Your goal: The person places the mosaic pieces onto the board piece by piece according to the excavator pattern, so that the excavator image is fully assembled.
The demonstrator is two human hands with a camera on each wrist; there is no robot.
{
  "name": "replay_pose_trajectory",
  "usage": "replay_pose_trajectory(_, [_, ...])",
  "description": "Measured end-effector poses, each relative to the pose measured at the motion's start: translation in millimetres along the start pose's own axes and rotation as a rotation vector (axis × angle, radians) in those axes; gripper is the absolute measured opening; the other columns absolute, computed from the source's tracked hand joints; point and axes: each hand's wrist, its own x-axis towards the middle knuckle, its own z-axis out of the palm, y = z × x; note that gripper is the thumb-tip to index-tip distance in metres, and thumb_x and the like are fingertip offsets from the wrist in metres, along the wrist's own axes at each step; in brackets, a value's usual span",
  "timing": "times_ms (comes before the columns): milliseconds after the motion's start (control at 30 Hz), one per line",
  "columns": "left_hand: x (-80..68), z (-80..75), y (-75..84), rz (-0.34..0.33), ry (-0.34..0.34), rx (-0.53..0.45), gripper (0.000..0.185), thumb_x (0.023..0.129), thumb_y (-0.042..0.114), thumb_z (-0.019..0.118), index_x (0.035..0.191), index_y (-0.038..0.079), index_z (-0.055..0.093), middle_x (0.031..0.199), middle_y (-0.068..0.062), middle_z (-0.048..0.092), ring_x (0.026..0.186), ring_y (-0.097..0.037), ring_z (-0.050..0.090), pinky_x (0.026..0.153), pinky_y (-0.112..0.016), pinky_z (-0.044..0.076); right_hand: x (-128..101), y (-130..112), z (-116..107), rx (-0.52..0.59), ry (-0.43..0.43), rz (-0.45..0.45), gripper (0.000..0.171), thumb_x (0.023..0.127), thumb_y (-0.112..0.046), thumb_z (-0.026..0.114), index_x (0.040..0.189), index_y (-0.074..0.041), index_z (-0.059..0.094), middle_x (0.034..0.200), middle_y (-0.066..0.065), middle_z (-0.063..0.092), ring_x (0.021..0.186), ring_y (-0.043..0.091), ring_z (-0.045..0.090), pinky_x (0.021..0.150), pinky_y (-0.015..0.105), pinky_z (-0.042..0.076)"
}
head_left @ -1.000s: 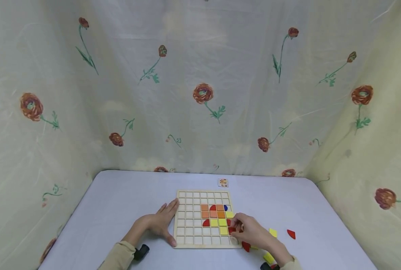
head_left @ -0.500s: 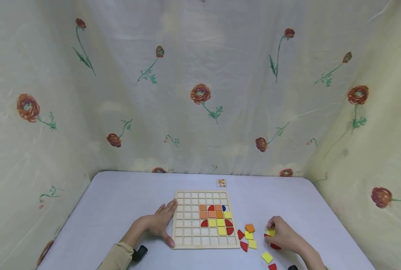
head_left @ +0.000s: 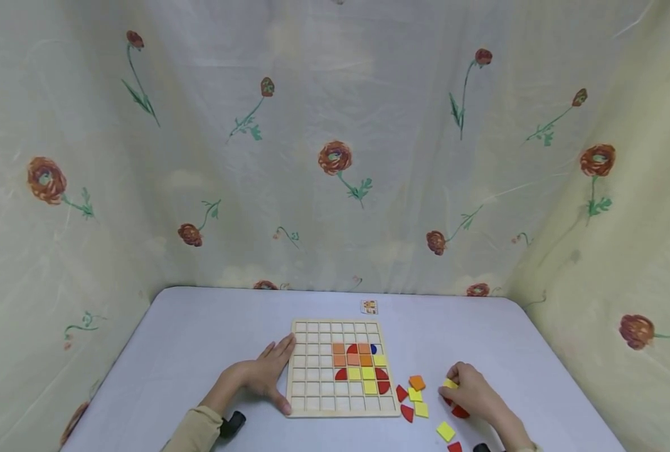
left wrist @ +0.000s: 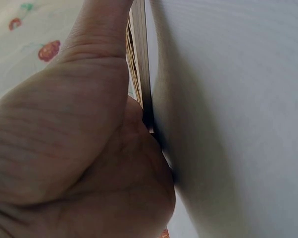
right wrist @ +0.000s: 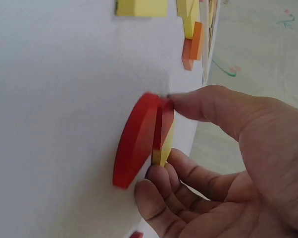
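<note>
Floral cloth hangs behind and to both sides of the pale table (head_left: 199, 339), closing it in; bare tabletop lies open beyond the left hand and past the far edge of the wooden grid board (head_left: 312, 376). From the head view, the left hand (head_left: 264, 375) lies flat on the table with straight fingers against the board's left edge, thumb along its near corner. Coloured tiles fill part of the board's right half. Between the board and the right hand sit loose pieces: an orange square (head_left: 417, 382), yellow squares and red quarter rounds. The right hand (head_left: 468, 392) is curled over a small yellow piece (head_left: 450, 383) and a red piece (head_left: 460, 412), well right of the board, with open table beyond it to the right. A small card (head_left: 369, 306) lies past the board's far edge.

The left wrist view shows only palm and thumb pressed to the board's rim (left wrist: 140, 59); the fingers are cut off.

The right wrist view shows thumb and fingertips (right wrist: 156, 196) pinching the yellow piece (right wrist: 165, 148), touching the red piece (right wrist: 135, 139), which stands tilted on edge. How many pieces are pinched is hard to make out.
</note>
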Motion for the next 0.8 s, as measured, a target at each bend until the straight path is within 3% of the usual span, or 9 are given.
replay_pose_trajectory(267, [-0.7, -2.0, 2.0, -0.004, 0.003, 0.006, 0.142, 0.059, 0.066, 0.08, 0.154, 0.002, -0.004, 0.163, -0.015, -0.008, 0.151, -0.026, -0.005, 0.124, -0.045, 0.001, 6.3, -4.6, 2.9, -0.074, 0.041, -0.009, 0.025, 0.08, -0.014, 0.073, 0.095, 0.0, 0.058, 0.083, 0.007, 0.059, 0.072, 0.016, 0.053, 0.06, 0.027, 0.051])
replay_pose_trajectory(500, [0.4, -1.3, 2.4, -0.023, 0.004, 0.019, 0.143, 0.058, 0.068, 0.079, 0.154, 0.002, -0.004, 0.163, -0.014, -0.008, 0.151, -0.026, -0.005, 0.124, -0.044, 0.001, 1.8, -28.0, 9.0, -0.007, 0.044, -0.081, 0.026, 0.078, -0.013, 0.077, 0.094, -0.003, 0.059, 0.081, 0.004, 0.057, 0.072, 0.016, 0.05, 0.06, 0.025, 0.046])
replay_pose_trajectory(667, [0.5, -0.7, 1.5, -0.024, 0.005, 0.021, 0.143, 0.057, 0.068, 0.079, 0.154, 0.003, -0.004, 0.163, -0.014, -0.008, 0.151, -0.025, -0.005, 0.124, -0.044, 0.001, -5.6, -62.3, 24.9, 0.066, -0.016, -0.186, 0.026, 0.078, -0.013, 0.078, 0.095, -0.007, 0.06, 0.081, 0.002, 0.056, 0.073, 0.014, 0.049, 0.058, 0.022, 0.044])
replay_pose_trajectory(800, [0.3, -0.4, 1.2, -0.016, 0.006, 0.022, 0.143, 0.058, 0.068, 0.079, 0.154, 0.002, -0.004, 0.163, -0.014, -0.008, 0.151, -0.025, -0.005, 0.124, -0.044, 0.002, -9.3, -86.4, 40.9, 0.079, -0.105, -0.367, 0.025, 0.08, -0.014, 0.078, 0.097, -0.008, 0.061, 0.084, 0.001, 0.057, 0.074, 0.013, 0.05, 0.057, 0.021, 0.044])
